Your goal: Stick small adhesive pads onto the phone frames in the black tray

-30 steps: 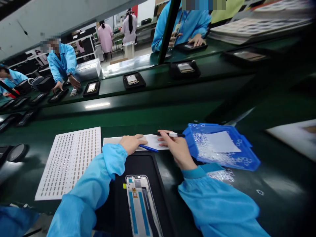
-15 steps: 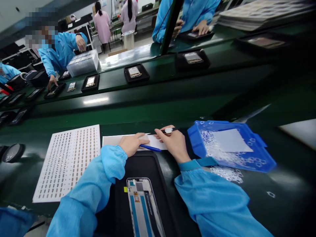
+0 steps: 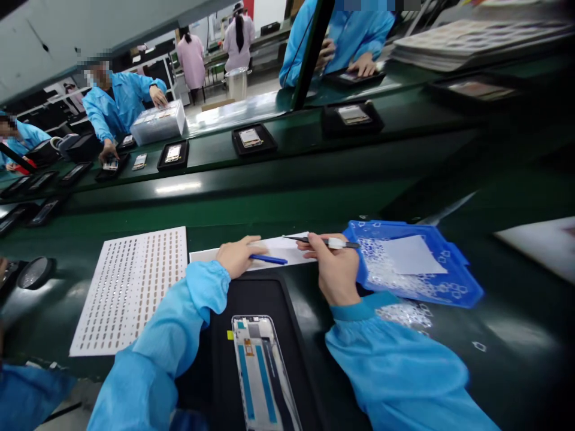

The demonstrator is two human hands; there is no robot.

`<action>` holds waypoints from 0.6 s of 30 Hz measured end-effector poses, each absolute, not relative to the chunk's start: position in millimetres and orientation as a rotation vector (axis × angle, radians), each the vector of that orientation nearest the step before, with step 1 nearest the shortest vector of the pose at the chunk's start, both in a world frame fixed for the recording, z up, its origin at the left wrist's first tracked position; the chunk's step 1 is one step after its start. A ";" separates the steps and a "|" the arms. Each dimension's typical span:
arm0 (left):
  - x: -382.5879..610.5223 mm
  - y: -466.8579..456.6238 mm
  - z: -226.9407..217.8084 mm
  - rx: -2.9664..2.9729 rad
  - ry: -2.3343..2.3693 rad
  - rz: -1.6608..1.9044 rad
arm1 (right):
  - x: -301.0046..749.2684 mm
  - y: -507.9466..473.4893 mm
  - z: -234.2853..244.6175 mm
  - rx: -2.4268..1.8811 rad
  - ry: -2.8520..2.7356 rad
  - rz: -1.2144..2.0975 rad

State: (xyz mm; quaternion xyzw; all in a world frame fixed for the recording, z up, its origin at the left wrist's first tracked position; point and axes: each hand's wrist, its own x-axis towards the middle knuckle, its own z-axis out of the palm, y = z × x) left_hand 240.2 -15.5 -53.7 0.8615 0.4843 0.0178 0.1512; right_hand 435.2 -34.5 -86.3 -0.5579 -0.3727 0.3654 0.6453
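Right hand grips thin black tweezers, tips above a white paper strip. Left hand presses the strip, holding a blue pen. The strip's near edge is hidden behind both hands; what the tips hold is indiscernible.

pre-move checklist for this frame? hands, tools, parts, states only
1. Right hand grips tweezers: ok.
2. Tweezer tips over white strip: ok; whether they pinch anything: cannot tell.
3. Left hand rests on the strip with blue pen: ok.
4. Phone frame lies in black tray: ok.
5. Blue bin beside right hand, peeled liners inside: ok.
6. Perforated white sheet flat on bench: ok.
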 end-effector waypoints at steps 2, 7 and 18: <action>231.9 -23.7 -40.9 2.384 1.507 0.306 | 435.6 -60.3 -81.6 -1.257 -0.848 0.864; 211.6 -64.7 -14.2 2.028 1.427 0.389 | 427.4 -135.5 -77.5 -1.297 -1.074 1.079; 219.9 -100.0 -21.0 2.084 1.310 -0.116 | 407.5 -164.0 -79.4 -1.406 -1.362 0.927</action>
